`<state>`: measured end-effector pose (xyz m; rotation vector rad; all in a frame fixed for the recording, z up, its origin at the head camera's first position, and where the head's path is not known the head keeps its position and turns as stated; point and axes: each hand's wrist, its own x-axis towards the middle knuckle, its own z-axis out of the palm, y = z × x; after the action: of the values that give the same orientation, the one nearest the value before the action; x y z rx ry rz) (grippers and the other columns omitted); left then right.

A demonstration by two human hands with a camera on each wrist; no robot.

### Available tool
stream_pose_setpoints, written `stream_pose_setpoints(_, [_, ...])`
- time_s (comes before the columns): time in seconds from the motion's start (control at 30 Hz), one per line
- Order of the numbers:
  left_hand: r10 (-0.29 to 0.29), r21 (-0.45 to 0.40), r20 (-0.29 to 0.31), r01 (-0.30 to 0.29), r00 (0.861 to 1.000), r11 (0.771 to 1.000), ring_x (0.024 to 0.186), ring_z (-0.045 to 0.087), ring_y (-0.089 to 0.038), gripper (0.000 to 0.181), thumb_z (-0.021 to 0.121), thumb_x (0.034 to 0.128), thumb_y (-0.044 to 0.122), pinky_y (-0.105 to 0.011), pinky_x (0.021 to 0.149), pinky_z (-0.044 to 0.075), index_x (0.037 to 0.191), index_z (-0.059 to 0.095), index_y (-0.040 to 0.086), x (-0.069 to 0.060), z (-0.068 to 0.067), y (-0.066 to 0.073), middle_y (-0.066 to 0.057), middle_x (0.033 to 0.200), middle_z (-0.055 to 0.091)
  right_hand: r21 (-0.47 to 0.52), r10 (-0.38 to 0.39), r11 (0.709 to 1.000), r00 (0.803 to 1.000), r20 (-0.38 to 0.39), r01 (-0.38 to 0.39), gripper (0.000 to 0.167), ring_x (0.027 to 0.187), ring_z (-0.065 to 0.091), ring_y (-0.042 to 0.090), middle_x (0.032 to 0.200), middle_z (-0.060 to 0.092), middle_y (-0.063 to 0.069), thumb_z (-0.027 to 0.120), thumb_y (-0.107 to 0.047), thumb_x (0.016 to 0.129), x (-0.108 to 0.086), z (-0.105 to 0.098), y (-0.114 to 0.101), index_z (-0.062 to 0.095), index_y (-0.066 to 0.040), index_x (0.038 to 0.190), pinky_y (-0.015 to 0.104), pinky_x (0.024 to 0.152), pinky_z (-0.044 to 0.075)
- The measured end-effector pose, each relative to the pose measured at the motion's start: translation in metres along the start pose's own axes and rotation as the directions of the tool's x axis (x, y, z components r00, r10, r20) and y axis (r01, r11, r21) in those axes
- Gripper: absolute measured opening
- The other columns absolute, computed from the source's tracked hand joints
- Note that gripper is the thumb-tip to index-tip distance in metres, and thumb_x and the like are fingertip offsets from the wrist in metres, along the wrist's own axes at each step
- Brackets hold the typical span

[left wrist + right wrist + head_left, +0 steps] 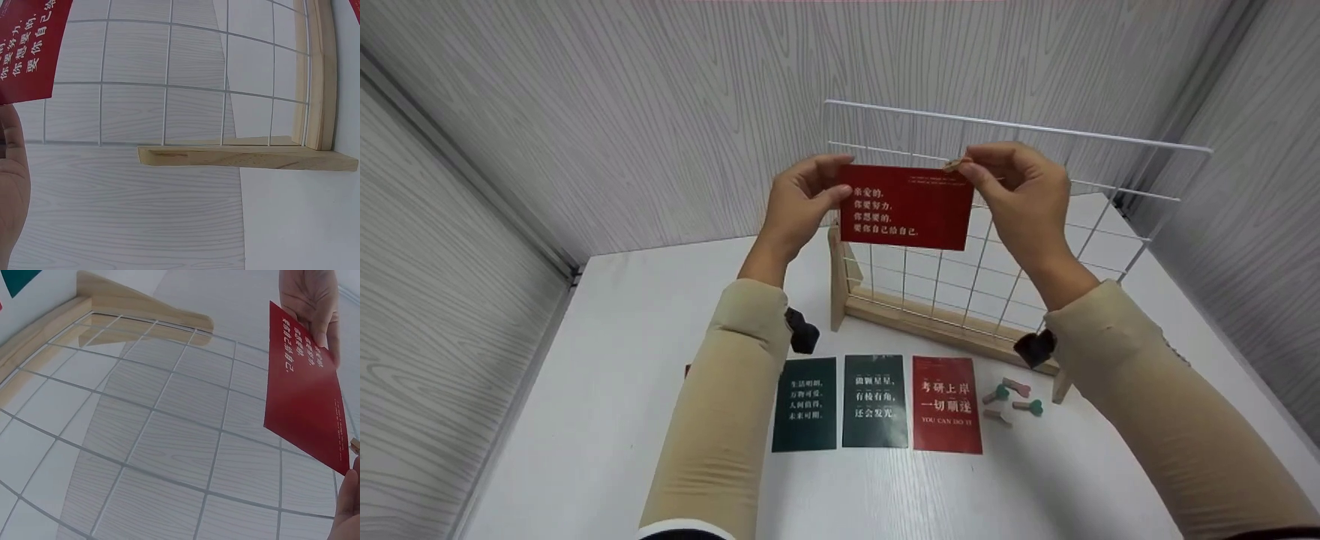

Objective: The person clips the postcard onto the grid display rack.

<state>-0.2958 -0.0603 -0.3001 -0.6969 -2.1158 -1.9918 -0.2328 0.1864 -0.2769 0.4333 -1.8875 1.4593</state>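
Note:
My left hand (pixel 802 202) pinches the left edge of a red card (pixel 911 214) with white lettering, held upright before the white wire grid (pixel 1020 126). At the card's top right corner, my right hand (pixel 1031 199) pinches a small wooden clothespin (pixel 953 164). Its jaws are too small to make out. The right wrist view shows the card (pixel 304 399) tilted between the left hand (pixel 315 304) and the right hand (pixel 346 509), with the clothespin (pixel 354 445) partly cut off. In the left wrist view, part of the card (pixel 28 73) appears above the left hand (pixel 12 180).
A wooden base (pixel 945 324) supports the grid on a white table (pixel 607 360). Before it lie two dark green cards (pixel 804 439) and a red card (pixel 947 441); another card's edge shows beside the left sleeve. Several clothespins (pixel 1024 406) with coloured ends lie right of the cards.

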Motion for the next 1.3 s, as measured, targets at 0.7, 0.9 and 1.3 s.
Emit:
stream_pose_setpoints(0.7, [0.032,0.037,-0.028,-0.031,0.999,0.999,0.099,0.06,-0.02,0.03,0.064,0.0888,0.001,-0.03,0.085,0.051,0.119,0.064,0.004,0.009,0.005,0.007,-0.009,0.103,0.065,-0.092,0.008,0.996,0.997,-0.073,-0.015,0.018,0.078,0.067,0.011,0.09,0.072,0.006,0.074,-0.01,0.082,0.008,0.004,-0.005,0.073,0.0,0.096,0.021,0.071,0.053])
stream_pose_setpoints(0.9, [0.047,0.035,-0.045,-0.046,0.998,0.998,0.098,0.06,-0.02,0.029,0.063,0.0889,0.001,-0.03,0.085,0.051,0.118,0.064,0.003,0.011,0.005,0.007,-0.009,0.102,0.065,-0.092,0.019,0.995,0.991,-0.136,-0.032,0.015,0.076,0.067,0.011,0.09,0.072,0.007,0.075,-0.01,0.082,0.007,0.001,-0.006,0.074,-0.001,0.093,0.02,0.072,0.053])
stream_pose_setpoints(1.3, [0.073,0.073,-0.097,-0.066,0.993,0.995,0.094,0.061,-0.018,0.028,0.065,0.088,0.002,-0.029,0.083,0.051,0.115,0.066,0.003,0.012,0.008,0.005,-0.007,0.101,0.066,-0.134,0.038,0.989,0.985,-0.166,-0.06,0.014,0.072,0.067,0.011,0.088,0.072,0.006,0.075,-0.011,0.081,0.005,-0.002,-0.003,0.075,-0.002,0.092,0.02,0.069,0.053])
